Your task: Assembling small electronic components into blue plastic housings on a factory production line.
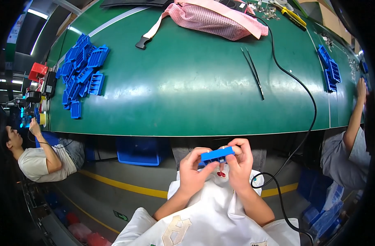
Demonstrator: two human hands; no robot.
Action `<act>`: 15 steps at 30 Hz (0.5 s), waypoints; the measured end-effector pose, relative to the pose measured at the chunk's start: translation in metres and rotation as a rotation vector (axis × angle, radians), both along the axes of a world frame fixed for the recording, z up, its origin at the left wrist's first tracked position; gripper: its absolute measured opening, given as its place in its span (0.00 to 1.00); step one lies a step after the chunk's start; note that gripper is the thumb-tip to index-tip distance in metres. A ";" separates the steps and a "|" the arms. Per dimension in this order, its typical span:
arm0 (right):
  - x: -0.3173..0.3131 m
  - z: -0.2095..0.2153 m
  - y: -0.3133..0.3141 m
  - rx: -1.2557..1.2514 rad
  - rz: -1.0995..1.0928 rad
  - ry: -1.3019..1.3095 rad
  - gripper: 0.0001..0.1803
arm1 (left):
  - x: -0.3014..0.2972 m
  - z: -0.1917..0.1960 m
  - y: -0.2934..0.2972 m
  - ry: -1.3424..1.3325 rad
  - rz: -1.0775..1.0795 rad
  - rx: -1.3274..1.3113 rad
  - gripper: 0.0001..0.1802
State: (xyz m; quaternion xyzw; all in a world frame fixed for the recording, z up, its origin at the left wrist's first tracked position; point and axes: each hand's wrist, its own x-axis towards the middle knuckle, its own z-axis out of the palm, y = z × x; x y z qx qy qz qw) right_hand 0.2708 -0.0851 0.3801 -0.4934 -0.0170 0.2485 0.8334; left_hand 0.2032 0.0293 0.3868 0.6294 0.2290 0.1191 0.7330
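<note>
Between my two hands, just off the table's near edge and above my lap, is a blue plastic housing [217, 154] with small compartments along its side. My left hand [194, 167] grips its left end, thumb along the lower side. The right end is pinched by my right hand [240, 162], its thumb pressing the near side. Something small and pale shows by the right thumb, too small to name. A heap of similar blue housings [78, 69] lies at the left of the green table [175, 98]. Black tweezers [254, 74] rest on the table ahead of my right hand.
A pink mesh bag [214, 18] with a buckle strap lies at the far side. A black cable [314, 104] runs across the table and down at my right. More blue housings [330, 69] and yellow-handled pliers [294, 18] lie right. Co-workers sit on both sides. A blue bin [138, 158] stands below.
</note>
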 end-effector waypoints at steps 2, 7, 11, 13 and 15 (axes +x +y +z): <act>0.001 -0.003 0.008 0.011 0.043 0.047 0.14 | 0.001 -0.012 0.013 -0.069 0.046 0.097 0.14; 0.005 -0.013 0.032 0.058 0.119 0.095 0.24 | 0.008 -0.030 0.044 -0.100 0.076 0.151 0.15; 0.008 -0.019 0.053 0.057 0.150 0.120 0.25 | 0.004 -0.029 0.048 0.088 0.183 -0.220 0.15; 0.008 -0.011 0.060 -0.033 0.105 0.100 0.25 | -0.002 -0.035 0.053 0.085 0.115 -0.035 0.19; 0.006 -0.016 0.059 -0.091 0.086 0.059 0.25 | -0.001 -0.032 0.052 -0.004 0.127 -0.043 0.24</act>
